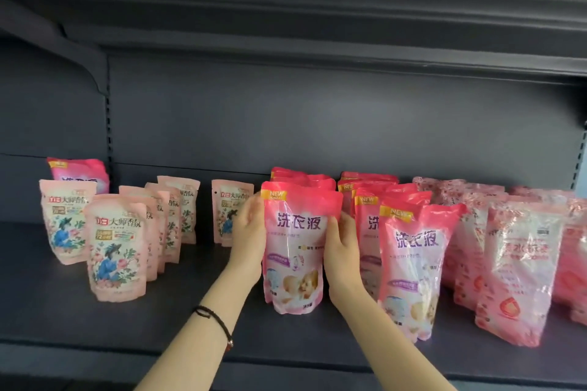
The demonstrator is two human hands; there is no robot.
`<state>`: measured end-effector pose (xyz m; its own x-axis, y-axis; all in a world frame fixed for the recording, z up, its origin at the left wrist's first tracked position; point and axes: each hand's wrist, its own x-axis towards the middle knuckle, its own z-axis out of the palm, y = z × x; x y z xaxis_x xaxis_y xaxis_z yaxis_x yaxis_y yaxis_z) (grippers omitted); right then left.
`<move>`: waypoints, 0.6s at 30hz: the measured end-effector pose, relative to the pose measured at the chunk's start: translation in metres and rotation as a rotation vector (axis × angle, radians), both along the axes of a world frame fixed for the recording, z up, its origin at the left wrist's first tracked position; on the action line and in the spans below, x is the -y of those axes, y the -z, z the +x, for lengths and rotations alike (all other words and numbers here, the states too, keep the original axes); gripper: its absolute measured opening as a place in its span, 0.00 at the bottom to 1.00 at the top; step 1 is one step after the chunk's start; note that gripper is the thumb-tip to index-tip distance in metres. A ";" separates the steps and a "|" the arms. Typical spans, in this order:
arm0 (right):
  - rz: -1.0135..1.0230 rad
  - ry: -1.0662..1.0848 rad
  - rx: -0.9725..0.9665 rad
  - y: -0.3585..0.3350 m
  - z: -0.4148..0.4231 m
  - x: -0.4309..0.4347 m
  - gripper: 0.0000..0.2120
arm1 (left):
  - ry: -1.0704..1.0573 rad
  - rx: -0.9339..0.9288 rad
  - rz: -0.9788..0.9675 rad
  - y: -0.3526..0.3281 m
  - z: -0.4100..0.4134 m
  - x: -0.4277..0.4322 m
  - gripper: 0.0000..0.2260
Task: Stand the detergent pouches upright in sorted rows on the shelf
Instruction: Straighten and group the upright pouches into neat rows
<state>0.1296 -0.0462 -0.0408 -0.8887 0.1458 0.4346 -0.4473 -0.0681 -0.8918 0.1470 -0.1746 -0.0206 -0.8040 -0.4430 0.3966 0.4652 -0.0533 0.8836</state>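
A bright pink detergent pouch (297,251) with purple lettering and a baby picture stands upright on the dark shelf (190,311). My left hand (249,238) grips its left edge and my right hand (341,251) grips its right edge. Behind it and to its right stand more pouches of the same kind in rows, the nearest one (413,270) leaning slightly. At the left stand several pale pink floral pouches (116,247), one more (230,213) just behind my left hand. One bright pink pouch (79,173) stands alone at the far left back.
Glossy pink pouches with red print (517,270) fill the right end of the shelf in rows. An upper shelf (317,9) overhangs the space. The shelf's front edge (286,362) runs along the bottom, and a slotted upright (109,127) stands at the back left.
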 end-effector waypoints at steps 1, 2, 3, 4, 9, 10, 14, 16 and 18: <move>-0.010 -0.010 0.018 0.007 0.004 0.000 0.10 | -0.006 0.037 0.033 0.012 0.001 -0.004 0.14; -0.030 -0.037 0.043 0.014 0.008 0.001 0.10 | -0.003 0.077 0.056 0.024 0.002 -0.009 0.17; -0.035 -0.060 0.078 0.020 0.009 0.002 0.10 | 0.008 0.108 0.074 0.035 0.002 -0.015 0.19; -0.039 -0.080 0.107 0.025 0.010 0.003 0.10 | 0.028 0.124 0.093 0.044 0.002 -0.021 0.18; -0.018 -0.068 0.167 0.034 0.006 -0.002 0.10 | 0.072 0.111 0.163 0.051 0.009 -0.030 0.13; -0.015 -0.063 0.169 0.035 0.003 -0.003 0.10 | 0.075 0.113 0.151 0.051 0.008 -0.028 0.11; -0.002 -0.037 0.161 0.037 0.000 -0.004 0.11 | 0.074 0.134 0.128 0.052 0.009 -0.026 0.09; 0.000 -0.009 0.148 0.039 0.000 -0.003 0.11 | 0.077 0.140 0.121 0.052 0.010 -0.027 0.10; -0.001 0.018 0.141 0.040 0.001 -0.004 0.11 | 0.080 0.147 0.116 0.053 0.009 -0.028 0.10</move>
<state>0.1310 -0.0426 -0.0811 -0.9383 0.1630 0.3050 -0.3184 -0.0625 -0.9459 0.1565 -0.1467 -0.0735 -0.8840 -0.4113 0.2220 0.3214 -0.1901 0.9277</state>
